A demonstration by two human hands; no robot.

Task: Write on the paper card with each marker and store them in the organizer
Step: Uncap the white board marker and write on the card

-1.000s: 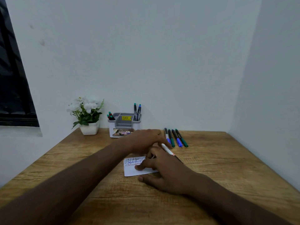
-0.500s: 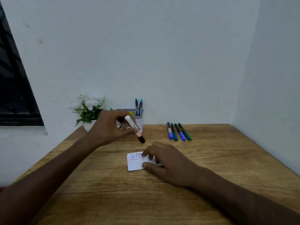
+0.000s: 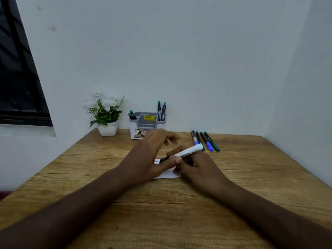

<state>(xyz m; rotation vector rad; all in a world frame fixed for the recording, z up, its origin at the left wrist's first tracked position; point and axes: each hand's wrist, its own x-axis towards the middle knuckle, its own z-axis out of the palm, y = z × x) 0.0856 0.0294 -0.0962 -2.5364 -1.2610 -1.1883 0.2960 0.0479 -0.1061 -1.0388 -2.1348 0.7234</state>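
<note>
A white-bodied marker [image 3: 186, 152] with a black end lies slanted above the paper card [image 3: 168, 175], which is mostly hidden under my hands. My left hand [image 3: 149, 159] pinches the marker's dark end with the thumb, its other fingers spread. My right hand [image 3: 199, 168] holds the marker's barrel from below, resting on the card. The grey-and-white organizer [image 3: 147, 124] stands at the back by the wall, with markers in its left compartment [image 3: 132, 115] and two upright in its right one [image 3: 162, 111]. Several capped blue and green markers [image 3: 206, 141] lie in a row to the right.
A white pot of white flowers [image 3: 106, 115] stands left of the organizer. The wooden table [image 3: 161, 212] sits in a corner between white walls, with a dark window at the far left.
My left hand carried the marker from near the organizer back down over the card. My right hand, which lay flat on the card, now grips the marker too.
</note>
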